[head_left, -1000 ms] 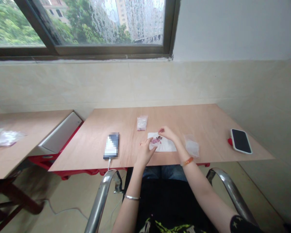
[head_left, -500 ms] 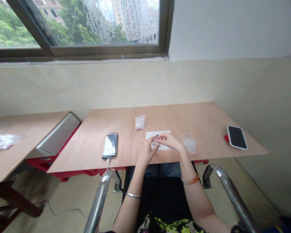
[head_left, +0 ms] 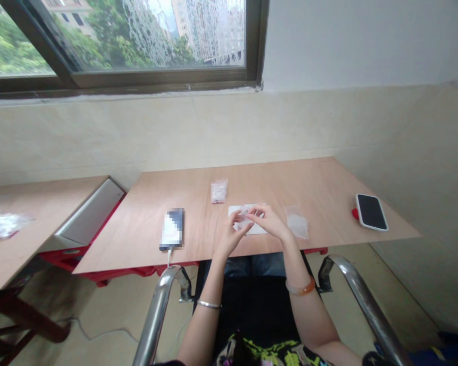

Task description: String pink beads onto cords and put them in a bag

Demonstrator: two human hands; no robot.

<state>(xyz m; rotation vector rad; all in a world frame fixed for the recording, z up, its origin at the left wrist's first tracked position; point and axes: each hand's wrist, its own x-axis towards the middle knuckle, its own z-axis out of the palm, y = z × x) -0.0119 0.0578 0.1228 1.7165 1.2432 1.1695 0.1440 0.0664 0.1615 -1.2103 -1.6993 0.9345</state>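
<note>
Both hands meet above a white sheet of paper near the table's front edge. My left hand has its fingers curled around a small clear plastic bag, which looks crumpled. From the other side, my right hand pinches at the bag's edge with thumb and forefinger. What lies inside the bag is too small to make out. A flat clear bag rests just right of the paper. Behind the paper, to the left, lies a zip bag filled with small pale pieces.
A phone on a cable lies at the left; another phone leans on something red at the right. Metal chair arms flank me. A second table with plastic bags stands at left.
My left fingers have opened up around the clear bag, so more of it shows. My right fingers have shifted slightly along it. The whole view has moved a little.
</note>
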